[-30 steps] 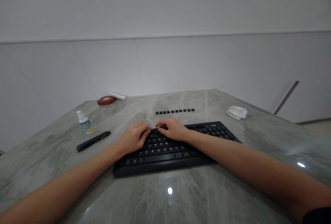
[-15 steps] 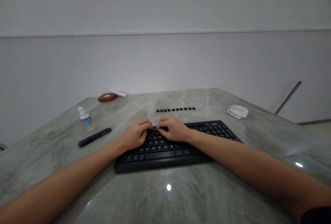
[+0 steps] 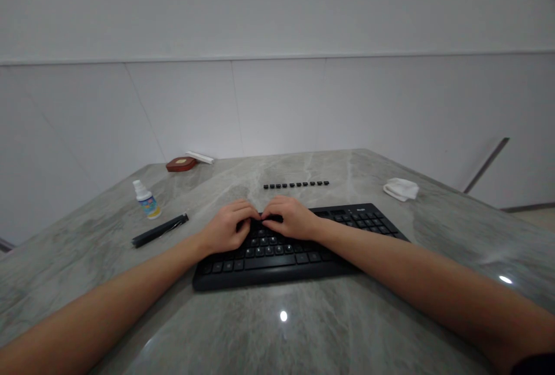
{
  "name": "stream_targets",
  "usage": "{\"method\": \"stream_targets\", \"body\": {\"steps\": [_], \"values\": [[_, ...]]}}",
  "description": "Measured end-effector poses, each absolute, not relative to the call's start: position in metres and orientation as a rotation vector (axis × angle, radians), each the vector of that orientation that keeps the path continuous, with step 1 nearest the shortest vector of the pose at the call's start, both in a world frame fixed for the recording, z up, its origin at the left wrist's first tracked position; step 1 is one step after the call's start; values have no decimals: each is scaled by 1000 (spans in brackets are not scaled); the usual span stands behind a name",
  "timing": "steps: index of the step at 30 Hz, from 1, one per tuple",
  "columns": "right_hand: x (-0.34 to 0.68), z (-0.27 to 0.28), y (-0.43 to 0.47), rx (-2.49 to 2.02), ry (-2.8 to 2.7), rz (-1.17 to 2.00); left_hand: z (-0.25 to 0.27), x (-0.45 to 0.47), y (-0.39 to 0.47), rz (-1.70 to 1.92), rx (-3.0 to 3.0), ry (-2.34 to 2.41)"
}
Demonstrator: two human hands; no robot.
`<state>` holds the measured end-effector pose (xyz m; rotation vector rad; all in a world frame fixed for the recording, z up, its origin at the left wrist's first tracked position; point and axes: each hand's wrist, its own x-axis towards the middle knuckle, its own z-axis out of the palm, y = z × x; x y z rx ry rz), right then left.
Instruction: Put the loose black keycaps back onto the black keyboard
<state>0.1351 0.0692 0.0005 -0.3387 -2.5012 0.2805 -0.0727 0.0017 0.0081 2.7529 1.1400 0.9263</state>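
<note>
A black keyboard lies on the grey marbled table, and both hands rest over its upper rows. Several key positions in its middle show pale spots, as though bare of caps. My left hand is closed in a pinch, its fingertips at the top key rows. Right beside it, my right hand also pinches, thumb and forefinger nearly meeting the left fingertips. Whatever is between the fingers is too small or hidden to make out. Behind the keyboard runs a neat row of small black keycaps.
On the left stand a small spray bottle and a black stick-like tool lying flat. A reddish-brown case and a white strip lie at the back. A folded white cloth is at right.
The fingers of both hands have drawn closer together over the upper keys, with the left fingertips shifting slightly right. The camera view has shifted a little.
</note>
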Motion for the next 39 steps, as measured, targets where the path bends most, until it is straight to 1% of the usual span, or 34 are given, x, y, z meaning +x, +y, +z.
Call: {"method": "stream_targets", "body": {"steps": [9, 17, 28, 35, 39], "values": [[136, -1, 69, -334, -2490, 252, 11, -72, 0, 844, 2681, 1199], [136, 0, 69, -286, -2510, 238, 7, -74, 4, 899, 2685, 1279], [135, 4, 67, -165, -2517, 225, 11, -73, 1, 869, 2671, 1232], [134, 1, 69, -232, -2487, 201, 3, -76, 9, 940, 2675, 1352], [133, -1, 70, -292, -2488, 170, 2, -77, 12, 919, 2685, 1361]]}}
